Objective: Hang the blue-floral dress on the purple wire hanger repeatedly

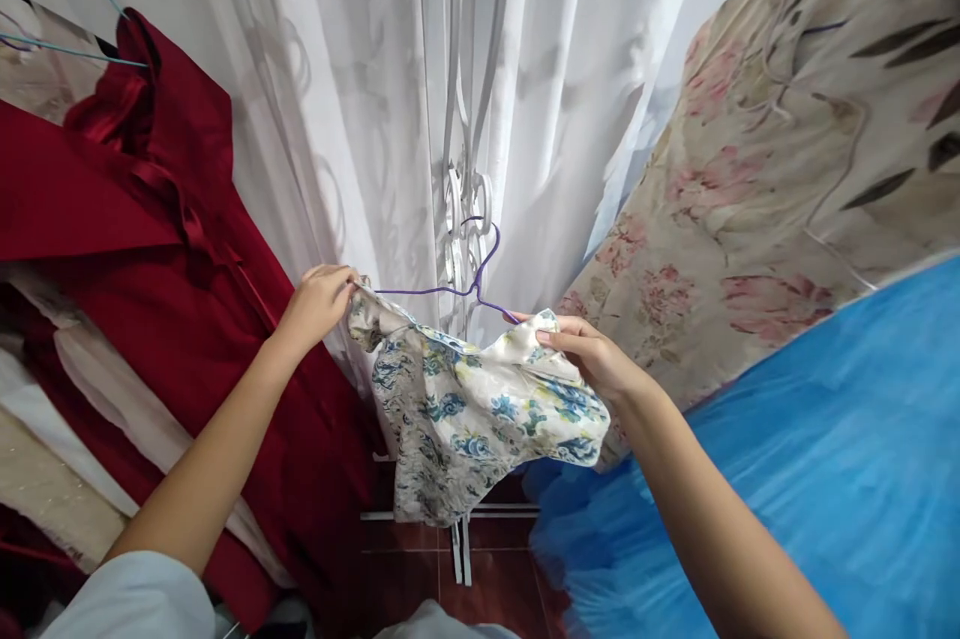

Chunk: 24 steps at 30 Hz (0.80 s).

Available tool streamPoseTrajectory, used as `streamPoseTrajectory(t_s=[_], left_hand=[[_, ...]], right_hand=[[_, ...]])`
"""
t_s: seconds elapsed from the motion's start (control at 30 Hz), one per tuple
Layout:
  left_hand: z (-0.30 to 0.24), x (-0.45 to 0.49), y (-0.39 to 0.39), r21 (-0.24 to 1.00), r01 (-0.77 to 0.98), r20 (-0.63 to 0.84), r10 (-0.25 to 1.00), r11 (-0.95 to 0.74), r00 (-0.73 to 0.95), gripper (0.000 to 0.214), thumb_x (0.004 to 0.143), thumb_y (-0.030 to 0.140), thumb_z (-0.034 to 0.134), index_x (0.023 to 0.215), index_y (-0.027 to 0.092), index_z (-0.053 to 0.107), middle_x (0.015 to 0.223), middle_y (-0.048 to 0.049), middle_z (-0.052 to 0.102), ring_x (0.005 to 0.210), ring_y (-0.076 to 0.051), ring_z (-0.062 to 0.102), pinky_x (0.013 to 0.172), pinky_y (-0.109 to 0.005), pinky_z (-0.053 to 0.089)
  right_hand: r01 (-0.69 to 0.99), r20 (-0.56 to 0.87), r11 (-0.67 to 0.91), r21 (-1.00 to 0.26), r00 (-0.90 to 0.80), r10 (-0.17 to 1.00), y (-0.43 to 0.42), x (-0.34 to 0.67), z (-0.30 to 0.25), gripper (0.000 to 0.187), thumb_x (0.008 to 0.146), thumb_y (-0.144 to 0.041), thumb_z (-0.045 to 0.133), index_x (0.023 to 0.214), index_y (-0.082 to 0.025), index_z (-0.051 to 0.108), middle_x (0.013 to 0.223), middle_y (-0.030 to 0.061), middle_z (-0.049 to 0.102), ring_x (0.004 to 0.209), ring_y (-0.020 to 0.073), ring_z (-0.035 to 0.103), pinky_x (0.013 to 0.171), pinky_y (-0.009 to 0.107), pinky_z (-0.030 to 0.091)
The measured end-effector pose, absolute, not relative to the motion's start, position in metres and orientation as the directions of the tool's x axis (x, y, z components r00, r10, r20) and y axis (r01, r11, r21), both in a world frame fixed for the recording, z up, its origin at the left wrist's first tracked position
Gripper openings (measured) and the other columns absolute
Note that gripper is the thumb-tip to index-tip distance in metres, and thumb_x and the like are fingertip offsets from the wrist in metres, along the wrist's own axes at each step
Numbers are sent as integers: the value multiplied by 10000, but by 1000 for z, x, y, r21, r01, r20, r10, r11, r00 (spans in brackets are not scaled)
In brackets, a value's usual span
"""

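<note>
A white curtain (360,69) is hanging just beyond the fingers. A blue sheet (825,439) is spreading below and right of the right hand (592,354), and a red garment (150,249) is crowding close behind the left hand (319,304). Between both hands a blue-flowered garment (465,419) is hanging across a purple wire hanger (450,291). The left fingers are pinching one shoulder; the right fingers are clenching the other shoulder at the hanger's end. Seemingly the garment is being settled on the hanger; any further move is calling for level grips. Open room is lying only below the fingers, toward the floor (495,589).
</note>
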<state>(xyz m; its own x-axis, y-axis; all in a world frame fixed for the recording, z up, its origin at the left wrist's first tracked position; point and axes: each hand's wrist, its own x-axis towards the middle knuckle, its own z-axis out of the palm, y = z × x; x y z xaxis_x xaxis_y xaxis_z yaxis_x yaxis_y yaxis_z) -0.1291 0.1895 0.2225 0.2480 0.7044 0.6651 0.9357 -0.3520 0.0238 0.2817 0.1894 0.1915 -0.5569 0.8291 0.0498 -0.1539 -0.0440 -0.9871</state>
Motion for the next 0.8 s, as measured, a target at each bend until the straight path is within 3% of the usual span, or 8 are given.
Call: streamPoseTrajectory(t_s=[0.17, 0.33, 0.57, 0.67, 0.8], left_hand=[[174, -135, 169, -7, 946, 647, 720, -323, 251, 187, 937, 259, 461, 932, 191, 635, 988, -81, 710, 968, -238, 635, 1034, -412, 396], [134, -146, 155, 51, 968, 631, 759, -247, 160, 213, 935, 301, 479, 997, 205, 659, 989, -83, 733, 913, -249, 659, 967, -388, 432], [178, -127, 171, 188, 973, 726, 686, -131, -48, 248, 954, 287, 447, 1099, 200, 628, 1088, -91, 709, 986, -253, 650, 876, -332, 451], [205, -104, 172, 284, 926, 751, 659, -248, -54, 247, 959, 261, 424, 1100, 181, 611, 1111, -86, 699, 1016, -220, 646, 905, -301, 452], [220, -65, 174, 382, 804, 657, 746, -456, 111, 245, 969, 269, 407, 1141, 181, 557, 1174, -76, 671, 902, -162, 652, 879, -274, 471]], right_hand=[[-199, 101, -4, -980, -515, 851, 175, 284, 196, 489, 793, -370, 728, 1248, -193, 692, 883, 53, 775, 731, 247, 706, 658, 318, 520], [-191, 142, 41, -981, -554, 820, 177, 282, 194, 324, 765, -380, 760, 1014, -175, 787, 999, 97, 777, 852, 281, 712, 745, 345, 526], [-200, 143, 28, -979, -589, 795, 185, 282, 193, 300, 725, -358, 781, 965, -177, 788, 1013, 89, 771, 912, 302, 705, 790, 374, 534], [-209, 105, -30, -977, -603, 791, 186, 284, 194, 342, 751, -336, 765, 1055, -180, 768, 940, 74, 772, 813, 263, 708, 747, 348, 542], [-242, 67, -96, -965, -588, 806, 191, 278, 176, 431, 778, -364, 743, 1172, -192, 710, 802, 33, 746, 692, 195, 687, 683, 294, 538]])
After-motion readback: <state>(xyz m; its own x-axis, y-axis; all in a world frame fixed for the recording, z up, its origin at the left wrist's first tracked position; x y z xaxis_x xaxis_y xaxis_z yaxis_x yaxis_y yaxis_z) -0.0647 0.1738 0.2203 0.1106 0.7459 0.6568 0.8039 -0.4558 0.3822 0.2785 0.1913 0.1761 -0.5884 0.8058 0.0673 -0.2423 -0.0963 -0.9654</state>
